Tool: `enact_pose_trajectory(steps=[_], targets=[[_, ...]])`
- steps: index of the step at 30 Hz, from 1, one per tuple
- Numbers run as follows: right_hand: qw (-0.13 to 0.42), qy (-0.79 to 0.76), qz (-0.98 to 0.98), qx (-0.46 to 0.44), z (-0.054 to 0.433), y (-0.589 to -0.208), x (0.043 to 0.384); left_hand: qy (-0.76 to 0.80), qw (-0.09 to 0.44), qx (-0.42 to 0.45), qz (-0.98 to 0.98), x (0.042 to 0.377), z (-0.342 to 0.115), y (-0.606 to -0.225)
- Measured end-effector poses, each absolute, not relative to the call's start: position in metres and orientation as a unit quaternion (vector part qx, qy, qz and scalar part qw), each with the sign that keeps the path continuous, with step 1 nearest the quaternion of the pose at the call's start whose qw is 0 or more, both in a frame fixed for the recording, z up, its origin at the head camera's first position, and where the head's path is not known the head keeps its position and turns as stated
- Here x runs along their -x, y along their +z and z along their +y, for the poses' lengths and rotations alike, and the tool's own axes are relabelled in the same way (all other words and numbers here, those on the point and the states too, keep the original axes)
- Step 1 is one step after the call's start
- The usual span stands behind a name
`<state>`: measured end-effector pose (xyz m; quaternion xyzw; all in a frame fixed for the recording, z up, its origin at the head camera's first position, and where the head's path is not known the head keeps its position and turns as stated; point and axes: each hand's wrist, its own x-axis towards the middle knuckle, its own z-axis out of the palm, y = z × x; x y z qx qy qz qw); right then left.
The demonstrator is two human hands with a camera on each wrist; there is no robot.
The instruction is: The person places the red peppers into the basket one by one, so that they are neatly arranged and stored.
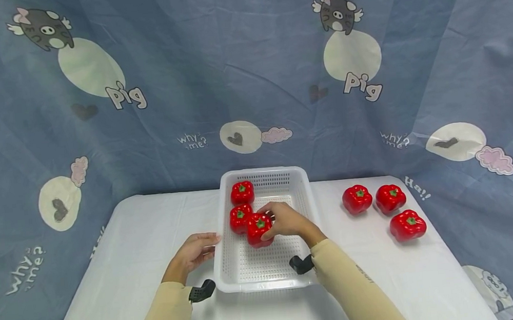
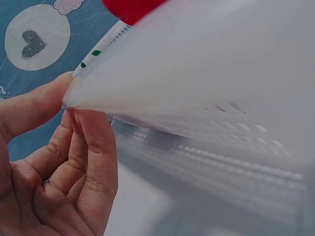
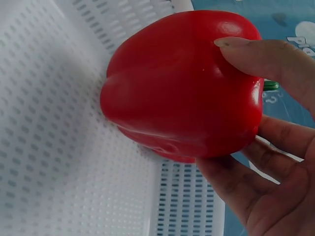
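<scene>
A white perforated plastic basket [image 1: 264, 270] stands on the table. My left hand [image 1: 194, 252] pinches its left rim; the left wrist view shows the thumb above the rim [image 2: 98, 93] and the fingers beneath. In my right hand [image 1: 288, 219] is a glossy red bell pepper [image 1: 255, 236], gripped between thumb and fingers over the basket. The right wrist view shows the thumb on one side of that pepper [image 3: 182, 83] and fingertips on the other, near the green stem. Along the basket's left side lie another pepper [image 1: 239, 218] and, farther back, a third [image 1: 242, 192].
Right of the basket, three more red bell peppers sit on the white table: one at the left [image 1: 357, 200], one at the back [image 1: 390, 198] and one nearer the front [image 1: 407, 226]. A blue printed curtain [image 1: 248, 78] hangs close behind the table [image 1: 160, 221].
</scene>
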<state>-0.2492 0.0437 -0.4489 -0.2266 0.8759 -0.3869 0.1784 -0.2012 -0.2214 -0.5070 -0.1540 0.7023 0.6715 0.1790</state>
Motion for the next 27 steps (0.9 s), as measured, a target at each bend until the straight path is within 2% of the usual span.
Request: enact_pose_trajectory(steps=[11,27], targets=[[0.213,-0.378,0.872,0.224,0.035,-0.451,0.248,0.674,0.179,0.154,0.700,0.202,-0.222,-0.507],[0.203,-0.358,0.879,0.240,0.020,-0.455,0.251,0.675,0.173,0.150,0.701,0.201,-0.221,-0.507]])
